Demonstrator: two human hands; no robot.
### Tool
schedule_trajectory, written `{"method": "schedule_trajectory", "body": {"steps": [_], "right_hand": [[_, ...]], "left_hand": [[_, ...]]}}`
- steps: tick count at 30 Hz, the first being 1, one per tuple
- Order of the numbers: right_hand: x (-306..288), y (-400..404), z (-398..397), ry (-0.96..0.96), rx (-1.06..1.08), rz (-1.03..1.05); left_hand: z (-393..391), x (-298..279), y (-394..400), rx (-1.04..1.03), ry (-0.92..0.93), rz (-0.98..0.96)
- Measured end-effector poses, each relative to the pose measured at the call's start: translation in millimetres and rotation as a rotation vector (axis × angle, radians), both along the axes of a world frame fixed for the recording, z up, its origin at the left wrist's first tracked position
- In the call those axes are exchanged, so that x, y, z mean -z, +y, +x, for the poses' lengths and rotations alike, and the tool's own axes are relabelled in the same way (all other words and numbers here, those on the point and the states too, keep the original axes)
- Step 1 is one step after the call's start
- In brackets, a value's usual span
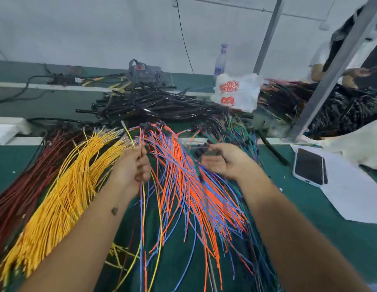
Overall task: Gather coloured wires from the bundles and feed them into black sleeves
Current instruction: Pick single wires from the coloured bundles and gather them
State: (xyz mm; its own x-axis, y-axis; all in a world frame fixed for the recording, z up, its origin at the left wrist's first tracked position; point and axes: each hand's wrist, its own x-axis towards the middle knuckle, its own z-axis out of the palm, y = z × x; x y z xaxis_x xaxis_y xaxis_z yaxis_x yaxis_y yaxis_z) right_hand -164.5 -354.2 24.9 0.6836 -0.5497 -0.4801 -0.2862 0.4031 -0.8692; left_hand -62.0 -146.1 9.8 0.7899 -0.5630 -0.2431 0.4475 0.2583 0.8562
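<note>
Wire-strewn green bench (310, 224), phone (310, 166)

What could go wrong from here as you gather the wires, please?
1. The left hand pinches only a few thin wires; they could slip or snag in the orange and blue bundle.
2. The right hand reaches over overlapping strands, so it may drag extras out.
3. The phone lies close by and might get swept.

We stand at six o'clock of the bench (310, 218). Wire bundles (63, 186) fan across it from nine o'clock through the middle to one o'clock. The sleeves (154, 104) lie heaped at twelve, behind the bundles. A bag (238, 91) sits at one o'clock with a bottle (221, 60) behind it. A phone (309, 166) lies on paper (352, 199) at three o'clock.
</note>
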Motion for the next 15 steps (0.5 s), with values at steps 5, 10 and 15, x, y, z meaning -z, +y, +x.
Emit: {"method": "schedule_trajectory", "body": {"steps": [5,10,15], "right_hand": [[25.8,7.8,14.1,0.314,-0.285,-0.694],[17.6,18.0,22.2,0.648,-0.612,-1.333],[-32.9,0.2,12.7,0.415,-0.447,-0.974]], "left_hand": [[-0.3,24.0,0.0,-0.029,0.057,0.086],[-4.6,33.5,-9.0,-0.075,0.005,0.168],[-5.4,39.9,-13.7,-0.085,-0.082,0.21]]}}
